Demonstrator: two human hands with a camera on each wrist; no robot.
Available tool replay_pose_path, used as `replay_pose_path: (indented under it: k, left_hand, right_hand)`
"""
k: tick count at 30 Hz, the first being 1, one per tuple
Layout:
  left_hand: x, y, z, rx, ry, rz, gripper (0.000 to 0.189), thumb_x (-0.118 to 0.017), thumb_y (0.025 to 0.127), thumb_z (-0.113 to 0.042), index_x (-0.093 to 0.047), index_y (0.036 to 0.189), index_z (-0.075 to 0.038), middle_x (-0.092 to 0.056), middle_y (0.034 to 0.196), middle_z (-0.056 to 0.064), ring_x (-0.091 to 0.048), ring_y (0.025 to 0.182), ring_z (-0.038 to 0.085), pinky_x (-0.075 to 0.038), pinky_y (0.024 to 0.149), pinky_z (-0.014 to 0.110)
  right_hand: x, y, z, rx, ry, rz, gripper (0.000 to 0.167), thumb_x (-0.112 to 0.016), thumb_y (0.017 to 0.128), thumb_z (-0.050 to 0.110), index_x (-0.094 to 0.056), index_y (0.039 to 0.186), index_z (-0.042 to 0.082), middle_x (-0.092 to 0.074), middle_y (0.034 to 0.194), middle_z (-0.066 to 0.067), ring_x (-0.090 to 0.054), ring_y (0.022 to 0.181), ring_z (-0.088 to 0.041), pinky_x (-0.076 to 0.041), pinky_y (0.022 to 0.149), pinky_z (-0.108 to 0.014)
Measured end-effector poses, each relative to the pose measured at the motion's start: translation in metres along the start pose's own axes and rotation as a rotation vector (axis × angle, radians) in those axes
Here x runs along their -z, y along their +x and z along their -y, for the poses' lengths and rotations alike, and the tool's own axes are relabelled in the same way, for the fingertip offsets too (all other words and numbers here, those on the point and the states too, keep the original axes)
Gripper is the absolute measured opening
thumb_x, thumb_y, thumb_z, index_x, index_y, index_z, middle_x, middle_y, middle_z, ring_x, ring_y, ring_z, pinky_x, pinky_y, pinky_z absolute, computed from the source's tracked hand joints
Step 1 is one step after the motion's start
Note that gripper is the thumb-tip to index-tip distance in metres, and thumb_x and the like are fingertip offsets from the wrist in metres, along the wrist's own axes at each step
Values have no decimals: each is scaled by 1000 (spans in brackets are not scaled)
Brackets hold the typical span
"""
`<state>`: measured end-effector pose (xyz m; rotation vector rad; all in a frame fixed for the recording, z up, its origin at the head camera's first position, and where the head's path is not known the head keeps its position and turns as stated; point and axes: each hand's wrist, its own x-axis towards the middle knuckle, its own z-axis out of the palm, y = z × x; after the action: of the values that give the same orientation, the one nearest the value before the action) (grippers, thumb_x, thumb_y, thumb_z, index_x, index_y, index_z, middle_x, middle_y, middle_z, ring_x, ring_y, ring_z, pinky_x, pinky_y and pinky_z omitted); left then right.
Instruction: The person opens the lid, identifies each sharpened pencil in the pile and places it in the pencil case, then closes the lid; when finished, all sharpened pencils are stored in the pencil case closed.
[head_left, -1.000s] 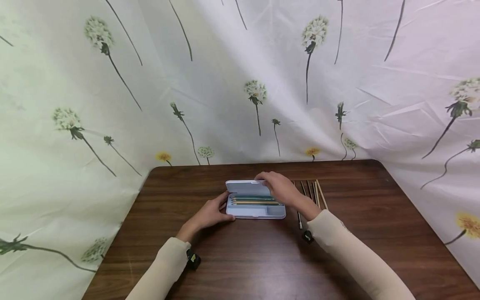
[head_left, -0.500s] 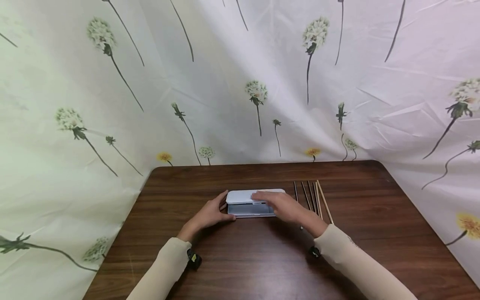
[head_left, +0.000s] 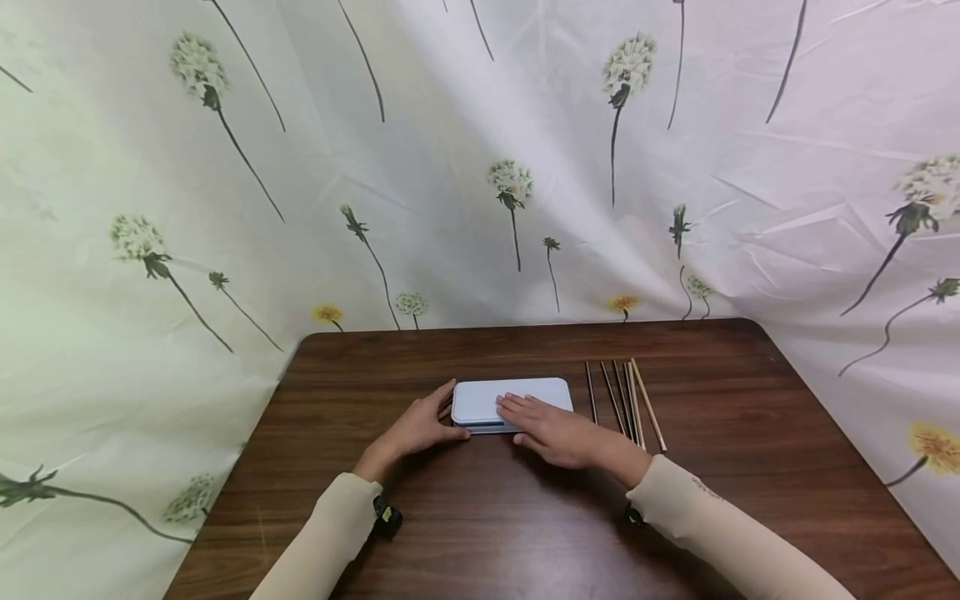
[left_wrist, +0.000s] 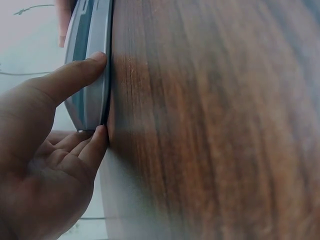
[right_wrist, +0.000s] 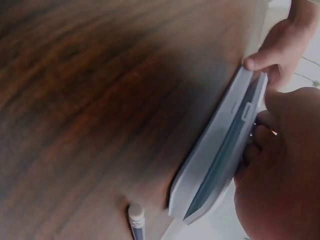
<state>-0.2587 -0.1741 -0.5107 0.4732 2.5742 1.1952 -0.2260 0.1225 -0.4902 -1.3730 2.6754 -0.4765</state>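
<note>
A pale blue-white pencil case (head_left: 476, 398) lies lengthwise on the table, its lid lowered with a narrow gap showing along the front edge. My left hand (head_left: 420, 427) holds the case's left end, thumb at the front corner and fingers around the side. In the left wrist view the thumb (left_wrist: 75, 77) presses on the front wall of the base. Extended fingers of my right hand (head_left: 555, 433) lie on the right half of the lid. The right wrist view shows a small latch tab (right_wrist: 246, 111) on the lid's front edge. The contents are hidden.
Right of the case several pencils lie side by side, among them a dark pencil (head_left: 614, 400) and a natural-wood pencil (head_left: 647, 400). One pencil's white eraser end (right_wrist: 136, 212) shows close to the case. Behind the brown wooden table (head_left: 390, 358) hangs a flower-printed cloth (head_left: 450, 208).
The lid has swung down from standing upright, covering the green and yellow pencils inside. My right hand came forward and down with it. My left hand has stayed at the case's left end.
</note>
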Motion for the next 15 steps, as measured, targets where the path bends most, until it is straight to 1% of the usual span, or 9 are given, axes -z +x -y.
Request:
replay_pose_path:
  k: [2, 8, 12, 15]
  left_hand:
    - [0, 0, -1, 10, -5, 0, 107, -92, 86, -18, -24, 167, 3, -33, 170, 25, -52, 147, 37, -47, 118, 46]
    - [1, -2, -2, 2, -2, 7, 107, -91, 86, -17, -25, 167, 4, -31, 171, 26, -51, 149, 38, -49, 117, 45]
    - [1, -1, 0, 5, -8, 2, 105, -91, 87, -18, -26, 167, 3, -31, 171, 25, -51, 149, 37, -48, 117, 45]
    - [0, 0, 0, -3, -3, -1, 105, -91, 87, -19, -27, 167, 4, -32, 171, 25, -52, 148, 37, -49, 117, 45]
  right_hand:
    - [-2, 0, 1, 2, -5, 8, 58, -44, 116, 28, -34, 165, 0, -29, 175, -17, -26, 163, -36, -22, 133, -52]
    - [-9, 0, -1, -8, -14, 10, 61, -41, 117, 35, -32, 167, 2, -27, 176, -15, -24, 164, -35, -21, 134, -52]
    - [-12, 1, -3, -19, -8, -4, 59, -39, 117, 35, -32, 167, 5, -28, 176, -13, -24, 164, -31, -20, 134, -49]
    - [-13, 2, -4, -12, -10, -33, 56, -39, 117, 32, -36, 166, 4, -33, 174, -14, -29, 163, -32, -23, 133, -51]
